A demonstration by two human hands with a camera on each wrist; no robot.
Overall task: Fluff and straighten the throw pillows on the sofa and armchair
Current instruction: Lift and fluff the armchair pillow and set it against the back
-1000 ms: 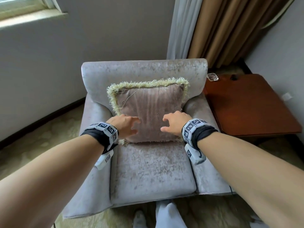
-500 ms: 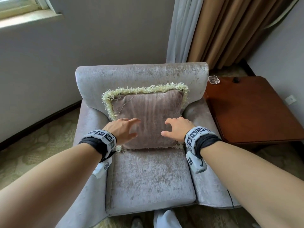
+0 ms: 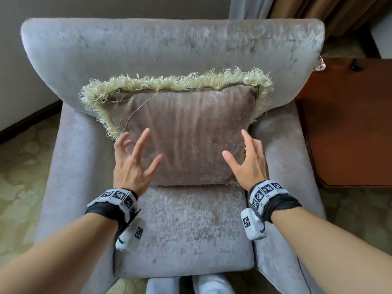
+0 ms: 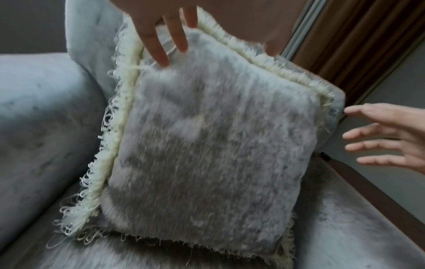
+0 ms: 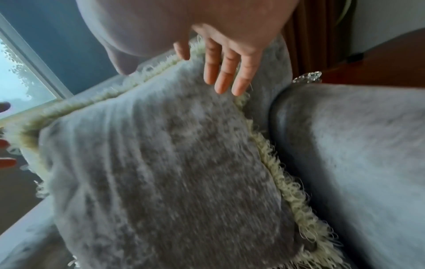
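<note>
A mauve velvet throw pillow (image 3: pixel 188 134) with a pale green fringe leans upright against the back of a grey velvet armchair (image 3: pixel 169 45). My left hand (image 3: pixel 135 155) hovers at the pillow's lower left side with fingers spread, holding nothing. My right hand (image 3: pixel 246 158) hovers at its lower right side, fingers also spread. In the left wrist view the pillow (image 4: pixel 211 138) fills the middle, my left hand (image 4: pixel 165 36) sits at its top edge and my right hand (image 4: pixel 386 138) is off to the right. The right wrist view has my right hand (image 5: pixel 225 69) over the pillow's (image 5: pixel 161 172) corner.
A dark wooden side table (image 3: pixel 350 124) stands right of the armchair, with a small glass object (image 3: pixel 319 64) at its back corner. Brown and grey curtains (image 3: pixel 297 7) hang behind. Patterned carpet (image 3: pixel 21 177) lies on the left. My feet (image 3: pixel 191 285) are at the seat's front edge.
I have leaned in closer over the armchair. Both hands have opened wider, fingers spreading, and moved outward toward the pillow's two sides.
</note>
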